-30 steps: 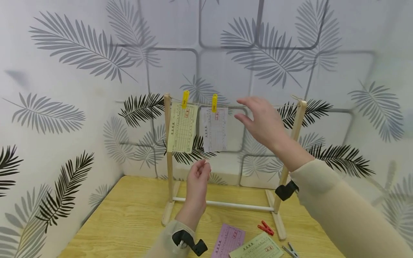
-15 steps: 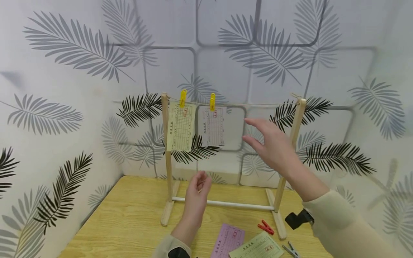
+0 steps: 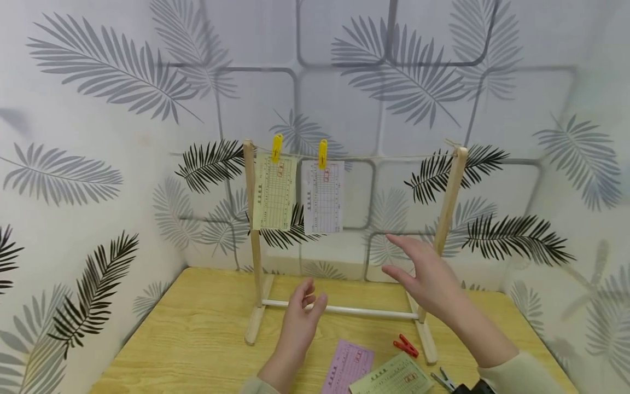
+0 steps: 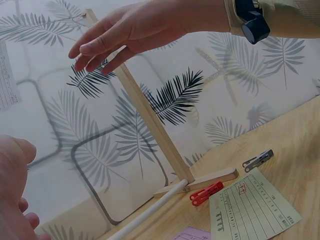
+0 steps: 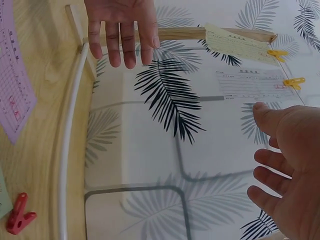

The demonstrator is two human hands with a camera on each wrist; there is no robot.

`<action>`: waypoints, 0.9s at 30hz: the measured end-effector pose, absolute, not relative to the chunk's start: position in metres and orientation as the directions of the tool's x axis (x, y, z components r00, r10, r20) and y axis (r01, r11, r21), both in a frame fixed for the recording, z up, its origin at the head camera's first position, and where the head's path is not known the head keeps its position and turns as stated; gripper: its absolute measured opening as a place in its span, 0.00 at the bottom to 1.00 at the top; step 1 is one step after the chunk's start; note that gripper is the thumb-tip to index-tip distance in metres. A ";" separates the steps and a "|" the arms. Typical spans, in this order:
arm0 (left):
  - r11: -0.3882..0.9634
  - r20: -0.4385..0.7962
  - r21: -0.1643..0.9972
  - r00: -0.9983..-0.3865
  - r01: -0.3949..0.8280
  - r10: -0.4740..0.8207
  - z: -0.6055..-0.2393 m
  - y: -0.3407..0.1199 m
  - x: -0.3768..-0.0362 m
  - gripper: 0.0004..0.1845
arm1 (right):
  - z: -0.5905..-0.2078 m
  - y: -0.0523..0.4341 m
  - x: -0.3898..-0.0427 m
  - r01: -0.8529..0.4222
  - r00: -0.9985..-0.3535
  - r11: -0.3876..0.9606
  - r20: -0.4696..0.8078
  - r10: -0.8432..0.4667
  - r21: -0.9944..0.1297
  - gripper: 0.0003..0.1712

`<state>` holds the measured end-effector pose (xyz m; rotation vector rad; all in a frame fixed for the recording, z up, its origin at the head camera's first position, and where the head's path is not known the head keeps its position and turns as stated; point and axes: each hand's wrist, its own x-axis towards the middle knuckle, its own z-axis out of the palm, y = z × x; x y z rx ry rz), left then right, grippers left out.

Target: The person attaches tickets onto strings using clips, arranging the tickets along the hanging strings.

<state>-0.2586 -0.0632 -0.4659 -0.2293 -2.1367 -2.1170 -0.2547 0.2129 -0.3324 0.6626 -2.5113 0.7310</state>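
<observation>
My right hand [image 3: 430, 279] hangs in the air before the rack's right post, thumb and fingers apart, with nothing in it. Lower and further left, my left hand [image 3: 299, 328] hovers over the table with relaxed fingers, also holding nothing. Two yellow clothespins [image 3: 322, 154] pinch slips on the string [image 3: 384, 157]: a pale green slip [image 3: 274, 197] by the left post and a white slip [image 3: 323, 202] beside it. On the table lie a purple slip [image 3: 346, 366], a green slip [image 3: 394, 377] overlapping it, a red clothespin [image 3: 406, 346] and a grey clothespin [image 3: 444, 378].
A wooden rack stands on the table [image 3: 197, 328], its left post [image 3: 257, 268] and right post [image 3: 450, 202] joined low down by a white rod [image 3: 364, 312]. Close behind rises a leaf-patterned wall [image 3: 344, 109].
My right hand has come down from the string, away from the white slip, and slightly right. My left hand has sunk a little toward the table. The white slip swings slightly on the string.
</observation>
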 end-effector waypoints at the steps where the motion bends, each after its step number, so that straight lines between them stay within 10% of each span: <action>1: 0.014 0.191 0.981 -0.981 0.192 0.026 -0.468 -0.063 -0.258 0.38 | -0.337 0.214 -0.253 -0.548 -0.793 0.743 0.521 -0.316 -0.383 0.36; 27: 0.355 0.184 0.898 -0.954 0.261 0.236 -0.518 -0.062 -0.235 0.39 | -0.445 0.251 -0.233 -0.389 -0.893 0.779 0.409 -0.188 -0.491 0.37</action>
